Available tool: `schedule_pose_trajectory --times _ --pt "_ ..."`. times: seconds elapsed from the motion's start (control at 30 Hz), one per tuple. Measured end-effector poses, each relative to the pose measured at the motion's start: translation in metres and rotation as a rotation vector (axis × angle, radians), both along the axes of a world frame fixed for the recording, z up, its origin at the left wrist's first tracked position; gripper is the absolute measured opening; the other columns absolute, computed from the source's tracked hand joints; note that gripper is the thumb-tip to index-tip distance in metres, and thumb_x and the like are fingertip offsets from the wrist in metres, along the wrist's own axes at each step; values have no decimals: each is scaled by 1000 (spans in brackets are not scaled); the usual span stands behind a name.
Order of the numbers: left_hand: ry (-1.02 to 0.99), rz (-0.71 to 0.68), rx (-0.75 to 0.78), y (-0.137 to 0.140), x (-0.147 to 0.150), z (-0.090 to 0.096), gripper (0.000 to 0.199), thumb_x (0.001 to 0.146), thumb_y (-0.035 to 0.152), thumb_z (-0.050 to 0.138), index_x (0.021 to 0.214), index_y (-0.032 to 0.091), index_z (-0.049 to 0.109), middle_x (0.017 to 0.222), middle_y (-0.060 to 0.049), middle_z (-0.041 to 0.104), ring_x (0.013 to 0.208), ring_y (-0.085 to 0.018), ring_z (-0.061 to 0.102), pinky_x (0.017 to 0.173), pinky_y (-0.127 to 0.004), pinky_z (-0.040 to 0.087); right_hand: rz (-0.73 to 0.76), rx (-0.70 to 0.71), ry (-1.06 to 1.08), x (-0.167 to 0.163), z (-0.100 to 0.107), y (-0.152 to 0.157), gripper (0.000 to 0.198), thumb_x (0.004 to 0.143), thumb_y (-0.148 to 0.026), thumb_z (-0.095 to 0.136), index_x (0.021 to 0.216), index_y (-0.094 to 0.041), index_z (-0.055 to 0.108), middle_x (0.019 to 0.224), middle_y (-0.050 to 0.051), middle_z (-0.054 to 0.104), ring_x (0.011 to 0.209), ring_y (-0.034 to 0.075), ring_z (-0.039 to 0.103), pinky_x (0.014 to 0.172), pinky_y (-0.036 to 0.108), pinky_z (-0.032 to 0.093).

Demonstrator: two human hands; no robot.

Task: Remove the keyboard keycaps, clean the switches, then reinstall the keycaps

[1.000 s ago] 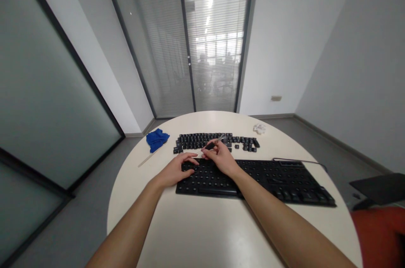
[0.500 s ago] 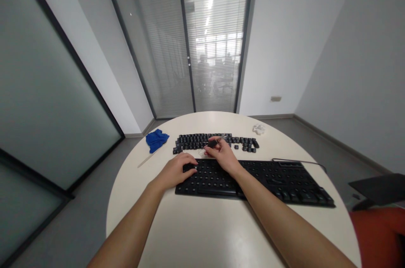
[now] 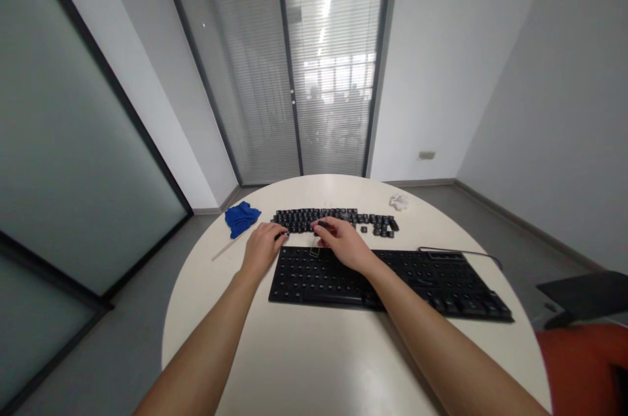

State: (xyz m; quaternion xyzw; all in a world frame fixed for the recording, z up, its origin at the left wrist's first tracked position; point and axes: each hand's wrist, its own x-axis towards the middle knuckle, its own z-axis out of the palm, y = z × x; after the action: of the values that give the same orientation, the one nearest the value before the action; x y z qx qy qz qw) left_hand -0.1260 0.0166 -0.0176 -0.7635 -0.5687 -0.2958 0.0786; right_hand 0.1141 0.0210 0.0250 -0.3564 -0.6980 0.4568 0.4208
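Observation:
My right hand (image 3: 341, 242) is closed round the dark handle of a keycap puller (image 3: 314, 250), whose thin wire loops hang over the top edge of a black keyboard (image 3: 314, 278). Most key positions on the keyboard's left part are bare, showing rows of small stems, while larger keys remain at its right end. Loose black keycaps (image 3: 307, 214) lie in rows behind the keyboard. At the left end of these rows, my left hand (image 3: 262, 244) has its thumb and fingers closed about a dark keycap (image 3: 281, 235), partly hidden by the fingers.
A crumpled blue cloth (image 3: 240, 218) and a thin pale stick (image 3: 228, 248) lie on the left of the round table (image 3: 294, 364). White crumpled tissue (image 3: 399, 202) sits at the back right. The keyboard's cable (image 3: 461, 250) curves rightward. A red-and-black chair (image 3: 579, 364) stands beside the table.
My left hand has moved off the keyboard's upper left corner, away from me and leftward to the loose keycaps. My right hand has turned the puller so its wire points down toward the keyboard.

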Motion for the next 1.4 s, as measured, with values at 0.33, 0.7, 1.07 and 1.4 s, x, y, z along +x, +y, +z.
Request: schedule_pose_trajectory --times 0.33,0.7,1.07,1.4 --pt "19 9 -23 4 -1 -6 10 89 25 67 97 24 74 100 -4 74 99 -26 60 88 -39 46 -3 -1 28 4 19 -13 30 93 -30 53 121 -21 58 94 2 61 56 9 63 57 26 53" --pt "22 5 -4 1 -1 -4 24 86 16 69 109 22 69 110 -6 71 107 -29 58 95 -44 45 104 48 -160 26 40 -41 31 89 -39 63 111 -19 65 82 1 61 73 15 56 69 29 46" --pt "-197 -319 -101 -29 13 9 18 95 24 57 110 23 66 111 -5 68 108 -23 59 98 -40 48 276 131 -542 38 30 -48 16 91 -16 47 98 -18 61 71 -2 60 66 13 54 64 25 40" --pt "-184 -425 -224 -39 24 17 15 92 24 59 104 23 69 104 -5 71 101 -22 62 95 -39 48 390 33 -601 40 38 -56 41 102 -48 37 87 -17 61 62 0 62 56 13 55 59 25 41"
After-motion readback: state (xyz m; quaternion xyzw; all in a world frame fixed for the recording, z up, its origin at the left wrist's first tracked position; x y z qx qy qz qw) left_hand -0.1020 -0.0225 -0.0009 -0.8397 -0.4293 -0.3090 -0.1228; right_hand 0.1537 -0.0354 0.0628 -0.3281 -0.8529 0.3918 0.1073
